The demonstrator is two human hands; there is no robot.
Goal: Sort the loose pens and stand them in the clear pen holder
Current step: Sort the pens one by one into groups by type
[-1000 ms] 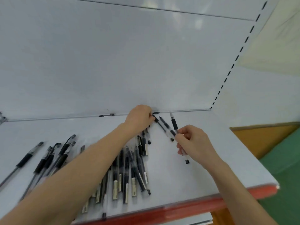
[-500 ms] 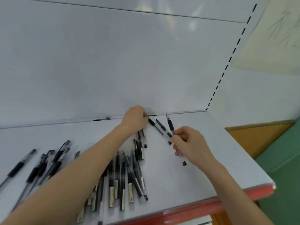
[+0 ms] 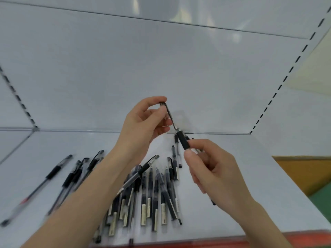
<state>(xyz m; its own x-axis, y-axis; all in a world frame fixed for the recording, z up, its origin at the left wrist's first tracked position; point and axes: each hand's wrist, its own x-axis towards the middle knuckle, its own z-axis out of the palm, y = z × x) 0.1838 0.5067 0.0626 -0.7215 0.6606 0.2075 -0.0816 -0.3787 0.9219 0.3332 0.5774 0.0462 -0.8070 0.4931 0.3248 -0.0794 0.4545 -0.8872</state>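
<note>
My right hand (image 3: 213, 174) grips a black-grip pen (image 3: 183, 142) raised above the white tabletop (image 3: 250, 185), its tip pointing up and left. A slim clear-and-black cap (image 3: 168, 112) is pinched at its top end by my left hand (image 3: 141, 126), and its lower end meets the pen's tip. Below my hands several black pens (image 3: 154, 192) lie in a loose row near the front edge. More pens (image 3: 77, 174) lie to the left. The clear pen holder is not in view.
A white back panel (image 3: 161, 68) rises behind the tabletop, with side panels at both ends. A few pens (image 3: 176, 151) lie near the back. The table's red front edge (image 3: 197, 243) runs along the bottom. Past the right edge is green floor (image 3: 322, 194).
Both hands have risen off the table. My left hand left the back edge and now pinches the cap. My right hand has lifted its pen toward it. The camera moved closer.
</note>
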